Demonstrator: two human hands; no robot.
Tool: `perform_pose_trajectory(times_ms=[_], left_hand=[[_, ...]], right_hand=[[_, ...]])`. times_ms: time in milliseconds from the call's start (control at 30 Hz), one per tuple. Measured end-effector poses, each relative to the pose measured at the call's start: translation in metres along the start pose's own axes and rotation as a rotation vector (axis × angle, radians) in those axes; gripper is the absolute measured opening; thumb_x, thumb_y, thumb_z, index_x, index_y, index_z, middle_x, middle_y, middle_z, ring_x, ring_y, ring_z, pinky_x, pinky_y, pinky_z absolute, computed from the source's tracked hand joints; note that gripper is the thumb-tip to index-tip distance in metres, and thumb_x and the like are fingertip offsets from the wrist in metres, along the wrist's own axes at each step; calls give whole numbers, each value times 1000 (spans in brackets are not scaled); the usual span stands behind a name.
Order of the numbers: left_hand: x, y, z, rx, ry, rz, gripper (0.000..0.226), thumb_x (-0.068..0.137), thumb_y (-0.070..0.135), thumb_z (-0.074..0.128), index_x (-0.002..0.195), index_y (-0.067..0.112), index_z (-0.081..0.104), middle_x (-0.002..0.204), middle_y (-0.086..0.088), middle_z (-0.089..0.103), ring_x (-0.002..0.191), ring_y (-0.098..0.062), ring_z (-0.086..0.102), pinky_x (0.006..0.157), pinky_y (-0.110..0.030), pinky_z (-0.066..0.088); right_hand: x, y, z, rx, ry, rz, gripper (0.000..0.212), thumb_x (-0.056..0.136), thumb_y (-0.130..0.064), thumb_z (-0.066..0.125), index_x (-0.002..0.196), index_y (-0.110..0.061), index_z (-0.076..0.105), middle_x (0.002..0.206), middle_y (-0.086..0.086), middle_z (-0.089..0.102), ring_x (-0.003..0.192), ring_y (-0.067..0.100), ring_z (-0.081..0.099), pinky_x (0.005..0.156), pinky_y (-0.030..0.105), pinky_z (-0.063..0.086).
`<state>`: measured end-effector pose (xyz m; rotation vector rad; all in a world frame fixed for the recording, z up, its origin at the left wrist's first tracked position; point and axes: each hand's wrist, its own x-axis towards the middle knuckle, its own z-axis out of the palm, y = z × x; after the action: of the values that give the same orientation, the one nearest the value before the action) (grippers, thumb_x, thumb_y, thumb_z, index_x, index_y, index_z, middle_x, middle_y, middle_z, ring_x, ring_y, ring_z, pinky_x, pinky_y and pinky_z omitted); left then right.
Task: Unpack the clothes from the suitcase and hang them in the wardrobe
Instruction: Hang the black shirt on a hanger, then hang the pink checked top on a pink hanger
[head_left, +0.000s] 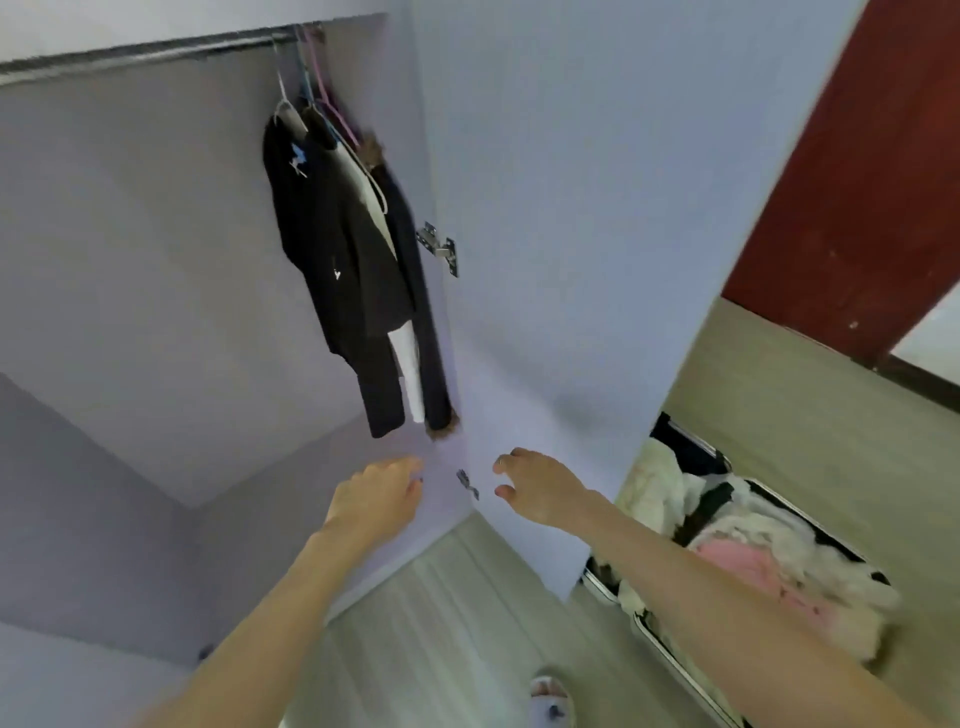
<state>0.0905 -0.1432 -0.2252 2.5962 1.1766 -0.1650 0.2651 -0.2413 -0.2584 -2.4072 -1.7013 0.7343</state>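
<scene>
I have both hands out in front of the open wardrobe (156, 260) and neither carries anything. My left hand (376, 501) is below the hanging clothes with its fingers relaxed and empty; my right hand (540, 488) is beside it, in front of the wardrobe door (571, 208), fingers loosely curled around nothing. A few dark garments (353, 280) with a white piece among them hang bunched at the door end of the rail (145, 52), on hangers (306, 104) crowded close together. The suitcase (727, 561) lies open on the floor, on the far side of the door from the wardrobe, with white and pink clothes (753, 566) heaped inside, so I judge the job is well short of done.

The risks I see from here:
- the door stands between me and the suitcase, so swinging round to it could knock my right arm into the door's edge or the lower hinge (467, 483);
- no free hanger is plainly visible on the rail, so I may lift a garment and have nothing to put it on;
- pulling one fluffy piece from the heap could drag others onto the floor.
</scene>
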Motion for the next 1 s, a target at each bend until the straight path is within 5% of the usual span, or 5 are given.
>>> perform_pose_trajectory(times_ms=[100, 267, 567, 767, 1000], left_hand=[[3, 39, 32, 12, -110, 82, 31, 98, 21, 32, 120, 19, 54, 121, -3, 58, 102, -25, 56, 77, -29, 41], [27, 141, 92, -23, -275, 224, 30, 98, 23, 36, 121, 18, 54, 124, -3, 57, 112, -23, 53, 94, -33, 42], [90, 327, 199, -82, -468, 354, 30, 97, 21, 39, 123, 19, 55, 115, -8, 62, 101, -27, 59, 87, -39, 48], [144, 374, 300, -14, -567, 341, 33, 98, 19, 37, 127, 19, 52, 122, -10, 59, 107, -27, 56, 90, -37, 47], [210, 377, 481, 159, -631, 373, 33, 99, 21, 33, 127, 23, 50, 123, -7, 57, 109, -26, 55, 86, -36, 45]], right_hand=[[-28, 46, 21, 89, -34, 99, 38, 98, -25, 41, 134, -11, 44, 132, 9, 49, 121, 25, 48, 100, 35, 40], [-84, 150, 36, 215, -67, 308, 40, 97, -24, 42, 134, -8, 43, 134, 10, 50, 123, 27, 47, 99, 37, 41], [-144, 358, 66, 362, -51, 569, 38, 98, -24, 42, 133, -12, 45, 133, 9, 53, 121, 26, 50, 99, 35, 42], [-135, 466, 134, 452, -51, 708, 43, 98, -23, 42, 138, -8, 41, 136, 13, 51, 123, 28, 49, 96, 33, 41], [-84, 589, 294, 454, -125, 859, 40, 97, -23, 39, 132, -6, 45, 127, 14, 56, 115, 31, 52, 88, 34, 43]])
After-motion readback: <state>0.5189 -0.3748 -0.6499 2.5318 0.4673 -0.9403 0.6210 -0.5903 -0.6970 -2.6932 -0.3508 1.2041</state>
